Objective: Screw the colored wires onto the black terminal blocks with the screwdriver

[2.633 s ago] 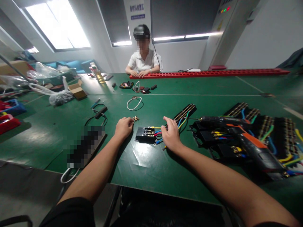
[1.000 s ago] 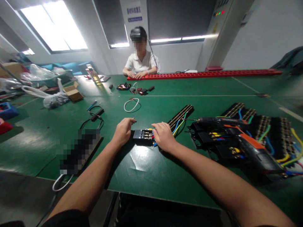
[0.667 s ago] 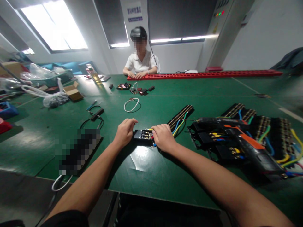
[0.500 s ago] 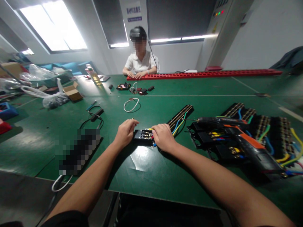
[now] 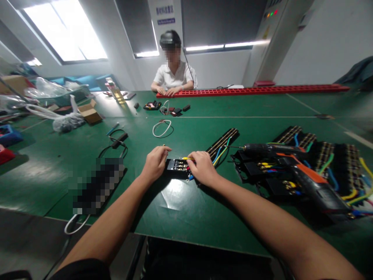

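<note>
On the green table in front of me lies a small black terminal block (image 5: 175, 165) with rows of metal screws. My left hand (image 5: 155, 162) has its fingers curled at the block's left end, index finger bent above it. Over the right end curves my right hand (image 5: 204, 167), its fingers on the spot where short wires leave the block. A yellow wire lug (image 5: 189, 158) and a blue lug (image 5: 190, 177) show beside those fingers. The fingertips of the right hand are partly hidden. Behind it stretches a long black terminal strip (image 5: 223, 142) with blue, green and yellow wires.
An orange and black power screwdriver (image 5: 311, 175) rests on several wired black blocks at right. A black pixelated device (image 5: 99, 186) with cables lies at left. Farther back are a looped white cable (image 5: 162, 128), an open carton (image 5: 90, 112), and a seated co-worker (image 5: 174, 74) behind a red rail (image 5: 262, 90).
The right hand's fingers have shifted slightly right, uncovering more of the yellow lug and wires. My left hand stays at the block's left end. The view has moved very little.
</note>
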A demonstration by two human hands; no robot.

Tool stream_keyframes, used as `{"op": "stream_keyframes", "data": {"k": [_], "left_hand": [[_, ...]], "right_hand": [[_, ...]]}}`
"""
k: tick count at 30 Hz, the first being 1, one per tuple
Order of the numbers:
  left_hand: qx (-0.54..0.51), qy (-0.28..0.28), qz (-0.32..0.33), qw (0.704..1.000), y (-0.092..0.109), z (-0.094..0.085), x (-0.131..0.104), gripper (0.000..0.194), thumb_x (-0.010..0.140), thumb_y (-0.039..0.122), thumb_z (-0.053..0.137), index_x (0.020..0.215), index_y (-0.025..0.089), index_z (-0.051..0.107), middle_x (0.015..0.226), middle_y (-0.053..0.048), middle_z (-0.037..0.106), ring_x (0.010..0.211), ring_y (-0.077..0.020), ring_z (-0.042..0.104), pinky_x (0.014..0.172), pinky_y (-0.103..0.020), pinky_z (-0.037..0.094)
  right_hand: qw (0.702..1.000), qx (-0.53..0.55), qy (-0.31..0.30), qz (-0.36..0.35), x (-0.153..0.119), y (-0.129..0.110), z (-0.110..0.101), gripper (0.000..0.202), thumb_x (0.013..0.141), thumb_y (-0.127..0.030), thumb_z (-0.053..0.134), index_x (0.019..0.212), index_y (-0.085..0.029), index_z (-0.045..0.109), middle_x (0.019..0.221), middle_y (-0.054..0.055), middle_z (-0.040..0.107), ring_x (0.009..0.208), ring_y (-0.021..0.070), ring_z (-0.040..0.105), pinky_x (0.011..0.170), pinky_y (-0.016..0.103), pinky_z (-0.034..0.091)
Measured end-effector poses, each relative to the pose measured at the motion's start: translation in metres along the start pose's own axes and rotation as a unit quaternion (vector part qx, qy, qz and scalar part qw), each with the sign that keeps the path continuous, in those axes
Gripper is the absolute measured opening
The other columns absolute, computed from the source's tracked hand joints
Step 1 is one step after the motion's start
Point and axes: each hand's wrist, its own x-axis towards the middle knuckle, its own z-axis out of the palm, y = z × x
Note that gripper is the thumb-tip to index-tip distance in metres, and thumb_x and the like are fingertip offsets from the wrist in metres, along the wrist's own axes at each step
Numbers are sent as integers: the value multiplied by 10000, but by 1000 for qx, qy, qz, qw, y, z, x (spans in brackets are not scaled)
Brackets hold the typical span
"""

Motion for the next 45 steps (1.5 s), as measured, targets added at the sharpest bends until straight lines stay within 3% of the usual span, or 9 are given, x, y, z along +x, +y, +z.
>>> {"op": "stream_keyframes", "data": {"k": [7, 21, 28, 39, 45], "left_hand": [[8, -6, 2, 1000, 4, -2, 0, 264, 1015, 322, 428, 1013, 191, 657, 1015, -80, 686, 916, -208, 633, 872, -353, 514], [-4, -8, 0, 1000, 4, -1, 0, 330, 1033, 305, 374, 1090, 209, 684, 1069, -91, 623, 1084, -222, 632, 990, -378, 512], [18, 2, -1, 1000, 5, 0, 1, 275, 1000, 271, 419, 1171, 186, 618, 1052, -96, 653, 1008, -232, 624, 952, -392, 521], [8, -7, 5, 1000, 3, -1, 0, 282, 1015, 277, 405, 1094, 205, 665, 1110, -102, 655, 1135, -243, 616, 1013, -400, 504], [2, 1, 25, 1000, 2, 0, -1, 310, 1037, 294, 400, 1106, 198, 687, 1062, -93, 667, 1053, -231, 623, 953, -379, 510]], "right_hand": [[1000, 18, 0, 4, 0, 0, -1, 168, 949, -289, 571, 895, -165, 670, 901, 40, 673, 912, 172, 572, 903, 311, 351], [1000, 27, -2, 1, -1, 0, -3, 155, 945, -269, 570, 897, -165, 675, 903, 45, 666, 917, 173, 561, 909, 314, 348], [1000, 26, 0, -6, -2, 2, -1, 171, 952, -277, 556, 920, -161, 677, 918, 51, 666, 935, 179, 566, 923, 318, 354], [1000, 26, 1, -10, -4, 3, -1, 167, 948, -271, 552, 934, -163, 678, 929, 51, 667, 943, 180, 564, 933, 321, 354], [999, 31, 1, -13, -4, 4, 0, 169, 949, -268, 555, 936, -161, 685, 938, 53, 674, 951, 184, 570, 932, 321, 356]]}}
